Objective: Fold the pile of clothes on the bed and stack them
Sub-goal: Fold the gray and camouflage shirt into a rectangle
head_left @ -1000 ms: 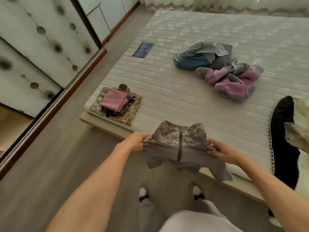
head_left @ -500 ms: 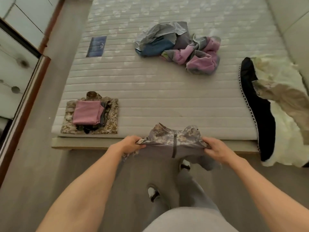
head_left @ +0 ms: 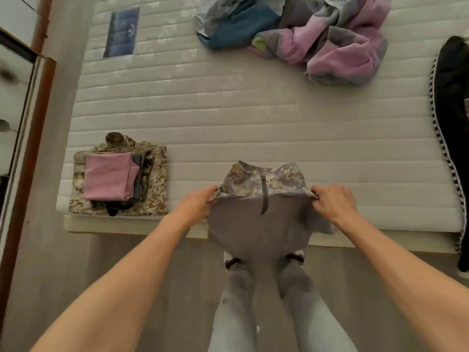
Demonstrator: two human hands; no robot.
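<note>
Both hands pinch a grey shirt (head_left: 258, 224) w/ camo top & short zip: left hand (head_left: 196, 205) on one shoulder, right hand (head_left: 332, 203) on the other. Shirt hangs over the near edge of the bed (head_left: 228, 110). Folded stack (head_left: 118, 180), pink piece on top, lies just left. Unfolded pile (head_left: 304, 34) sits further back on the bed. Dark blanket (head_left: 451, 123) at right edge.

Bed (head_left: 253, 118): bare white quilted mattress, blue label (head_left: 122, 31) far left. Near-left corner: folded stack (head_left: 119, 181), camo piece at bottom, pink on top. Far centre-right: loose pile of clothes (head_left: 304, 34), blue, grey, pink. Black blanket (head_left: 451, 128) with striped edging along right edge.
</note>
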